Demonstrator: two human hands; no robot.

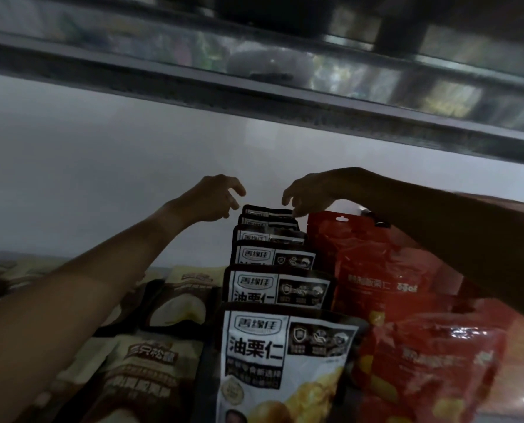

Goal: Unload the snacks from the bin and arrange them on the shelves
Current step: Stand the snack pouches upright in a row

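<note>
A dim shop shelf bay fills the view, with a pale back panel (102,166) behind the goods and the dark metal edge of the shelf above (254,87) slanting across the top. Standing in a file from front to back is a row of black-and-white chestnut packets (272,346), the rearmost packet (266,210) at the far end near the panel. Both arms reach deep to that end. The left hand (214,198) hovers just left of the rearmost packet's top edge, fingers loosely curled and apart, gripping nothing. The right hand (308,193) hangs over the same top edge, fingers drooping and spread; its fingertips seem to touch or nearly touch the packet, though the gloom leaves that unclear, and it pinches nothing plainly. To the right of the row stand red snack bags (385,270), the right forearm passing above them. To the left lie tan and brown snack bags (150,367), leaning under the left forearm.
</note>
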